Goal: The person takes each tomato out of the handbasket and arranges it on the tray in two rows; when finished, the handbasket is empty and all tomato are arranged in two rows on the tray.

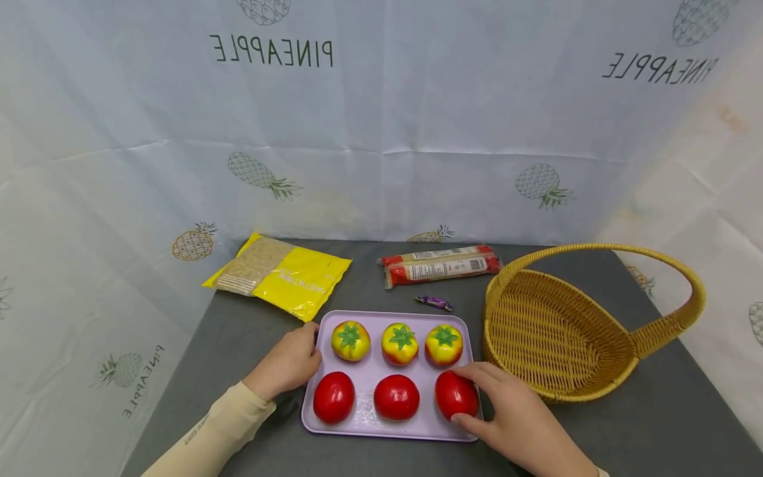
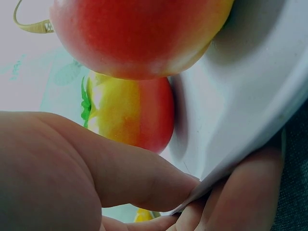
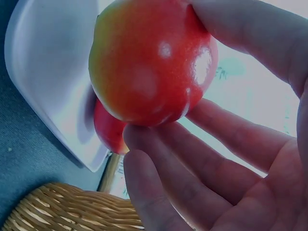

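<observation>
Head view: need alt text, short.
A right hand grips the rightmost red tomato on a lilac tray of six tomatoes, while the left hand holds the tray's left edge. A wicker basket stands to the right.

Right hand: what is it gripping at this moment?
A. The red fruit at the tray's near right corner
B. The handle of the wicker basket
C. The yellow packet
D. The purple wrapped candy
A. The right hand curls its fingers round the red fruit at the near right corner of the lilac tray; the right wrist view shows the fingertips against its skin.
</observation>
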Action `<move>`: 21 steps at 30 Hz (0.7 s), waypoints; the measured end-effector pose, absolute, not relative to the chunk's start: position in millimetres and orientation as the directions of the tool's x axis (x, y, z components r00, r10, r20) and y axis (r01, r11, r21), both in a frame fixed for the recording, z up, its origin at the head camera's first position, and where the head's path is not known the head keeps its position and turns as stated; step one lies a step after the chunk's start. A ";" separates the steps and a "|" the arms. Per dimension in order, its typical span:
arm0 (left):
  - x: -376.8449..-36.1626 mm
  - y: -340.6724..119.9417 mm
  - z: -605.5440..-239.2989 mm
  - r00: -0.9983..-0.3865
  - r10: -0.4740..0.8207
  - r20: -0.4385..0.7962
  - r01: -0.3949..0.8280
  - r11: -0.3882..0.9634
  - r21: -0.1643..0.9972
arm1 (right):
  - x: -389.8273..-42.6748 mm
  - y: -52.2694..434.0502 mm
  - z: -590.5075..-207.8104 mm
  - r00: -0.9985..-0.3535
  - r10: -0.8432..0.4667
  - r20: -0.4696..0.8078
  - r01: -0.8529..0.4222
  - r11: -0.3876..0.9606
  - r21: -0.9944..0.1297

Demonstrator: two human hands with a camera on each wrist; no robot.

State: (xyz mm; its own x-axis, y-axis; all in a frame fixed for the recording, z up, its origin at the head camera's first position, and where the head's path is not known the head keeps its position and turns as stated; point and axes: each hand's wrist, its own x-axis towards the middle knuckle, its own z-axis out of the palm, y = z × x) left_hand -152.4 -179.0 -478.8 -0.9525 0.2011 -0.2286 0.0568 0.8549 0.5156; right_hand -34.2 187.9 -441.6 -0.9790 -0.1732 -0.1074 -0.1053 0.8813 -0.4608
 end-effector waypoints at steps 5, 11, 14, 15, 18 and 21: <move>-152.4 -179.1 -478.4 -0.952 0.201 -0.229 0.056 0.854 0.518 | -34.4 188.0 -445.5 -0.979 -0.187 -0.084 -0.129 0.880 -0.457; -151.9 -179.2 -477.8 -0.953 0.199 -0.228 0.056 0.856 0.515 | -34.2 186.7 -448.3 -0.978 -0.195 -0.074 -0.142 0.883 -0.448; -151.6 -178.9 -477.2 -0.953 0.200 -0.226 0.058 0.855 0.516 | -34.5 184.9 -448.7 -0.980 -0.187 -0.075 -0.135 0.886 -0.444; -151.5 -178.9 -477.0 -0.953 0.200 -0.227 0.057 0.854 0.516 | -34.7 184.1 -448.8 -0.980 -0.181 -0.078 -0.129 0.888 -0.442; -151.3 -178.8 -476.7 -0.953 0.199 -0.229 0.053 0.853 0.519 | -35.3 182.1 -449.1 -0.982 -0.163 -0.091 -0.106 0.890 -0.442; -151.2 -178.9 -477.1 -0.953 0.197 -0.232 0.052 0.855 0.517 | -35.7 181.3 -449.8 -0.982 -0.153 -0.108 -0.090 0.891 -0.445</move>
State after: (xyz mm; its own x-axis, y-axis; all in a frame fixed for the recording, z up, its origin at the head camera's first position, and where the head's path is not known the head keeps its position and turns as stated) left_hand -151.2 -178.9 -477.1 -0.9526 0.1975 -0.2316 0.0515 0.8546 0.5168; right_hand -35.7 181.3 -449.8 -0.9824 -0.1525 -0.1080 -0.0895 0.8913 -0.4446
